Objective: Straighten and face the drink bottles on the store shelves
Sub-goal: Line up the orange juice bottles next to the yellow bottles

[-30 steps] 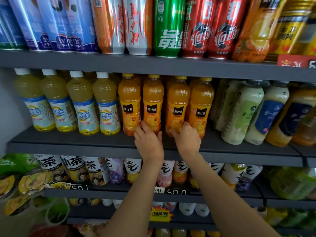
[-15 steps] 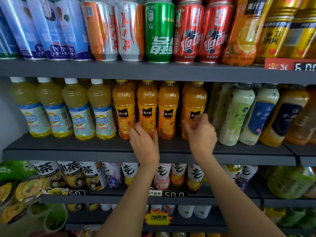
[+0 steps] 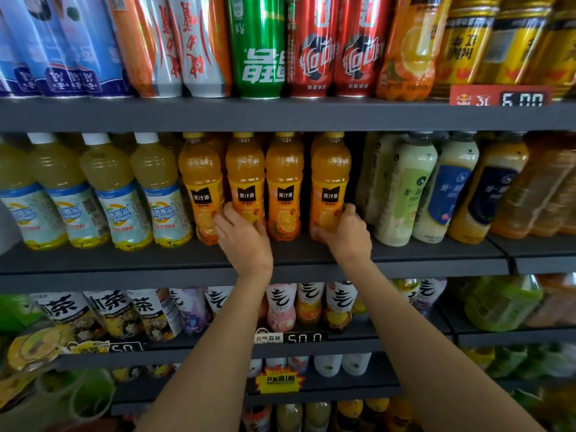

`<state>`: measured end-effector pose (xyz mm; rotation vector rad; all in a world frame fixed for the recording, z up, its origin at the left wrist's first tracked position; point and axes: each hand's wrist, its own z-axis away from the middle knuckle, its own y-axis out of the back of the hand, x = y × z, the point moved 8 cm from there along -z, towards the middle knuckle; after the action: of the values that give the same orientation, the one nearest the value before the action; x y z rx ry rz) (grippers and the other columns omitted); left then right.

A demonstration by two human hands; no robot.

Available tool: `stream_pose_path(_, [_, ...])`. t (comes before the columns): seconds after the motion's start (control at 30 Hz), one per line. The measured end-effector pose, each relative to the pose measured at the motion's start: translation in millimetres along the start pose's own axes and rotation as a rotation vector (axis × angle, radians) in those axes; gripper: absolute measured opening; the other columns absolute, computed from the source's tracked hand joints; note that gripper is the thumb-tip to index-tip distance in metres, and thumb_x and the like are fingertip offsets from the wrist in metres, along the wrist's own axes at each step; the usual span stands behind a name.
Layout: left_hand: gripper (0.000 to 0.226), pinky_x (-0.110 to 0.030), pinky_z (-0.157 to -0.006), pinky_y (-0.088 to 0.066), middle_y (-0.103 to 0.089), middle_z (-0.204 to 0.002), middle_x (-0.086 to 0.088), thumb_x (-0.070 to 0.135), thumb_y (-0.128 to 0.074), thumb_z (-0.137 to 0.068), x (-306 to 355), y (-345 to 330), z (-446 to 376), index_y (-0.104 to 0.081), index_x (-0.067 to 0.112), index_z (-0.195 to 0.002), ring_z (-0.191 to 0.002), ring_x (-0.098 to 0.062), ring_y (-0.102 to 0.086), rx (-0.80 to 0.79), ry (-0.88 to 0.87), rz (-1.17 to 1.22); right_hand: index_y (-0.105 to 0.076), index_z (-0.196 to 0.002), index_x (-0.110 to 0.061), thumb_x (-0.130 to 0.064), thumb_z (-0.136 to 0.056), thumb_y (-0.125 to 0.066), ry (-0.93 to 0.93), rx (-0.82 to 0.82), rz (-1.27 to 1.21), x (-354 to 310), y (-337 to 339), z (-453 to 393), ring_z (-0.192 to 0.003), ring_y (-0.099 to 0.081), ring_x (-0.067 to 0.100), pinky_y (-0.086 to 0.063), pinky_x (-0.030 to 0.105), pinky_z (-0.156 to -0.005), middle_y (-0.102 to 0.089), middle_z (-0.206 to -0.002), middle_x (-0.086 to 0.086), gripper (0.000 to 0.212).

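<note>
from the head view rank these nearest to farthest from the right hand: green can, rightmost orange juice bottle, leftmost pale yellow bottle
1. Rightmost orange juice bottle: middle shelf, gripped by the right hand.
2. Green can: top shelf, up and left.
3. Leftmost pale yellow bottle: middle shelf, far left end.

Red price tag (image 3: 500, 95) up top; yellow promo sticker (image 3: 279, 380) below.

The view is filled by dark grey metal shelving, with four tiers (image 3: 311, 115) stacked one above another. A red price tag (image 3: 498, 95) is clipped to the top shelf edge at the right, and black digital price labels (image 3: 291, 337) are fixed to a lower edge. A yellow starburst sticker (image 3: 279, 379) is hung beneath. Lighting is soft and even.
</note>
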<state>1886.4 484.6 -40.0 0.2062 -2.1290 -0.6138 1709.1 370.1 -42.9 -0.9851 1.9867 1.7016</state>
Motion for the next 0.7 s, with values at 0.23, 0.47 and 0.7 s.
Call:
stream_pose_path(0.23, [0.036,-0.040,-0.094,-0.039,-0.050,-0.115,-0.020,0.010,-0.051,-0.080,70.2,1.8,62.7,-0.052,0.000,-0.115,-0.111,-0.034,-0.048,-0.031,-0.425,0.203,-0.059,-0.105,-0.006,-0.028,-0.092,-0.058,0.176,0.360,-0.169,24.1,67.0,22.2,-0.085,-0.061,0.022,-0.047,0.035,-0.069,-0.065,-0.094,0.006,0.026])
stream_pose_path(0.47, [0.052,-0.036,-0.102,-0.038,-0.048,-0.129,-0.015,0.012,-0.058,-0.089,140.8,-57.2,93.1,-0.037,0.003,-0.135,-0.122,-0.027,-0.044,-0.350,-0.446,0.255,-0.057,-0.115,-0.005,-0.026,-0.090,-0.061,0.017,0.313,-0.103,85.8,124.8,-18.0,-0.099,-0.059,0.025,-0.044,0.031,-0.076,-0.063,-0.107,0.009,0.033])
stream_pose_path(0.7, [0.075,-0.036,-0.096,-0.038,-0.041,-0.133,-0.016,0.017,-0.069,-0.083,159.6,-125.4,124.5,-0.026,0.006,-0.143,-0.123,-0.030,-0.041,-0.541,-0.321,0.174,-0.065,-0.082,-0.002,-0.034,-0.085,-0.067,0.166,0.041,-0.126,92.4,105.3,-43.7,-0.066,-0.059,0.024,-0.045,0.035,-0.060,-0.063,-0.069,0.010,0.033])
